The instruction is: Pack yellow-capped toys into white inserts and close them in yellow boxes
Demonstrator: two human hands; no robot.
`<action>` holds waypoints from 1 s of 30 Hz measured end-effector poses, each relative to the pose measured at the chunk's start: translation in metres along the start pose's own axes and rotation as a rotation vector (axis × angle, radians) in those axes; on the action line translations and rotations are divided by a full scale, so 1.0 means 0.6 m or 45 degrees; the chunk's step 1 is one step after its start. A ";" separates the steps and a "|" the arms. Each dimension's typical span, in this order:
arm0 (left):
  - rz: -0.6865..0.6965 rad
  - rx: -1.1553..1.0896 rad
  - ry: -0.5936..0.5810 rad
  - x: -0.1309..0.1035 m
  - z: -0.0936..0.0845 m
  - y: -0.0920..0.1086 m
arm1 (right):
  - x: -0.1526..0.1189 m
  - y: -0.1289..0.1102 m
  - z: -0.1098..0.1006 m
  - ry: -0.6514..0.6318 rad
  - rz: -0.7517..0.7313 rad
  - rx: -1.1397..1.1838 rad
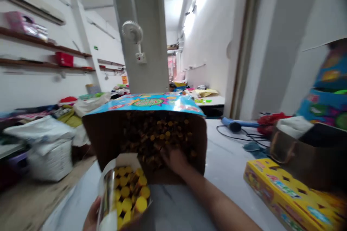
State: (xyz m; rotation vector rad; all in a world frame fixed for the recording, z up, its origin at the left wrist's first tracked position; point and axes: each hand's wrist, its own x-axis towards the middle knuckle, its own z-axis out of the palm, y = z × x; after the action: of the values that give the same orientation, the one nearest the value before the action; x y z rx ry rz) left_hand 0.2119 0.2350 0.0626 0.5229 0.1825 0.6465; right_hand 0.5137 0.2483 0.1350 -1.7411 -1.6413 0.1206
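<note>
My left hand (92, 214) grips the side of a small open box (108, 184) with a clear plastic side. Several yellow-capped tubes (126, 192) stand upright in it, caps facing up. Behind it a large cardboard box (108, 133) lies on its side, its mouth toward me and a colourful blue flap on top. Inside is a dark heap of loose yellow-capped tubes (162, 137). My right hand (173, 158) reaches into that heap. Its fingers are lost in shadow and blur, so whether they hold a tube does not show.
On the right of the white marbled table (227, 162) lies a yellow printed box (290, 191). Beyond it are an open brown carton (306, 151), a blue handled tool (235, 124) and a black cable (244, 137). A white sack (51, 151) stands on the floor at left.
</note>
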 end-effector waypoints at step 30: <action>-0.059 -0.108 -0.065 -0.031 -0.026 -0.027 | -0.001 -0.004 0.002 -0.329 0.079 -0.645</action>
State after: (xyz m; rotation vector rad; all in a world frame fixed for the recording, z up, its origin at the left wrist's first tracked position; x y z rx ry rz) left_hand 0.2007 0.2189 0.0408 0.4520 0.1183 0.5923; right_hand 0.5111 0.2483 0.1352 -2.2317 -1.9229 -0.0502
